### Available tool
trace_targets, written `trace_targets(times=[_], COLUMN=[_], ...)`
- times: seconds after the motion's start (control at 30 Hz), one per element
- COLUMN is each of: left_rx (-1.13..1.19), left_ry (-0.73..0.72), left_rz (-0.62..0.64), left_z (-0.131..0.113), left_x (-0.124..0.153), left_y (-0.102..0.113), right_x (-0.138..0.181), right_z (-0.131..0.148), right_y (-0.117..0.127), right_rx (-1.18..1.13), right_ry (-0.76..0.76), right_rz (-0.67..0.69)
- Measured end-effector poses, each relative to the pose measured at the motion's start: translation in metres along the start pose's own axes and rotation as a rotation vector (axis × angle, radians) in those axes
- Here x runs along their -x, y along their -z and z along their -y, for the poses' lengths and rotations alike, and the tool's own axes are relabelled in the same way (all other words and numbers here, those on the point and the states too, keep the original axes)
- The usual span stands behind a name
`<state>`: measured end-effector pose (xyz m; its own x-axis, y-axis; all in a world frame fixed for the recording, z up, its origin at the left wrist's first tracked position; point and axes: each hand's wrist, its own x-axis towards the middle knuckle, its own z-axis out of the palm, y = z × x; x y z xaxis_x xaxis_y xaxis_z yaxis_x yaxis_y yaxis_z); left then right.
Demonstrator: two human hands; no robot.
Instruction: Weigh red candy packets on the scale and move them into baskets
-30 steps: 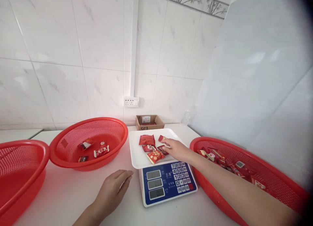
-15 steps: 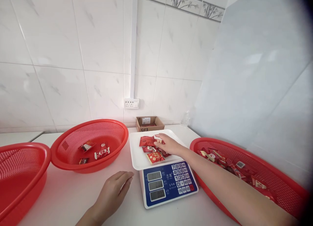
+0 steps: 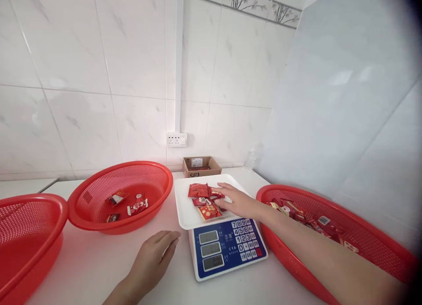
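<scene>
My right hand (image 3: pixel 239 199) is over the scale's white tray (image 3: pixel 184 212), thumb and fingers apart above the right side of a small heap of red snack packets (image 3: pixel 199 190). Part of the heap lies hidden under it, and I cannot tell whether the fingertips touch the packets. In front of the tray is the scale's blue panel (image 3: pixel 227 248) with three displays and a keypad. My left hand (image 3: pixel 151 261) rests on the white table left of the scale, fingers loosely extended, thumb slightly apart, with nothing visible in it.
A red basket (image 3: pixel 290 190) with many packets stands at the right, partly behind my forearm. Left of the scale, another red basket (image 3: pixel 120 168) holds several packets. A third basket (image 3: pixel 33 199) is at the far left. A cardboard box (image 3: pixel 202 173) sits near the wall.
My right hand has shifted slightly to the right over the tray, and its thumb and fingers have spread, uncovering more of the packets. The left hand has stayed in place.
</scene>
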<state>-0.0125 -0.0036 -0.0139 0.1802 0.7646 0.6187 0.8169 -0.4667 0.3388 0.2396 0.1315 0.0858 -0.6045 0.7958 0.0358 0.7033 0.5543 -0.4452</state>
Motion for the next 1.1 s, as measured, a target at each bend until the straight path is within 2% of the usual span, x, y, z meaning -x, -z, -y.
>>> trace_targets(times=[0.1,0.23,0.33,0.37,0.43,0.47,0.57,0.67,0.73,0.87,1.1], left_rx=[-0.007,-0.014,-0.025,-0.027,-0.033,-0.040,-0.072,-0.084,-0.073,-0.068,-0.237], left_ry=[0.011,0.011,0.011,0.019,0.046,0.060,0.082,0.112,0.132,0.136,-0.024], left_rz=[0.012,0.002,-0.043,-0.066,-0.118,-0.139,-0.142,-0.095,-0.072,0.009,0.210], left_z=[0.000,0.000,0.001,0.002,0.002,0.001,-0.005,-0.014,-0.021,-0.036,-0.055], left_x=[0.001,0.001,0.000,-0.001,-0.003,-0.005,-0.010,-0.019,-0.025,-0.039,-0.075], left_y=[-0.001,0.001,0.002,0.003,0.004,0.005,0.011,0.018,0.021,0.019,-0.011], right_x=[0.035,0.100,0.148,0.160,0.176,0.180,0.175,0.161,0.154,0.153,0.160], right_z=[-0.015,-0.037,-0.046,-0.047,-0.046,-0.043,-0.032,-0.028,-0.031,-0.041,-0.042], right_y=[0.013,0.019,-0.003,-0.016,-0.048,-0.063,-0.101,-0.122,-0.128,-0.132,-0.137], right_rx=[0.088,0.149,0.093,0.044,-0.054,-0.118,-0.338,-0.538,-0.627,-0.687,-0.659], right_ry=[-0.058,-0.149,-0.132,-0.123,-0.097,-0.080,-0.116,-0.163,-0.178,-0.174,-0.136], right_rz=[-0.062,-0.191,-0.410,-0.507,-0.609,-0.611,-0.433,-0.260,-0.209,-0.200,-0.180])
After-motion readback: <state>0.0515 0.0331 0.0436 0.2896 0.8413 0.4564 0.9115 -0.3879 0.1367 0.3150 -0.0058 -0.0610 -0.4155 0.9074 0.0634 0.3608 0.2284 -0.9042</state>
